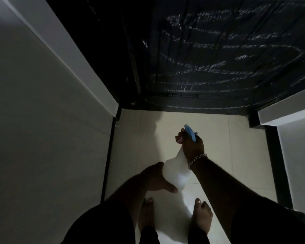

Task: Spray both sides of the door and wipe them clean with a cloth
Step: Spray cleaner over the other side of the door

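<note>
Both hands on spray bottle (174,171), held above floor (218,143) near dark door (218,59): right hand (192,145) gripped blue trigger head, left hand (158,178) cupped translucent body. Door face streaked wet.

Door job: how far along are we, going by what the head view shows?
Looks done: the dark door facing the person carries wet streaks, so this side seems sprayed, perhaps partly wiped. In hand: the right hand has its grip on the blue trigger head of the spray bottle, and the left hand steadies its base. Left: no cloth is in view, and the other side cannot be seen.
</note>
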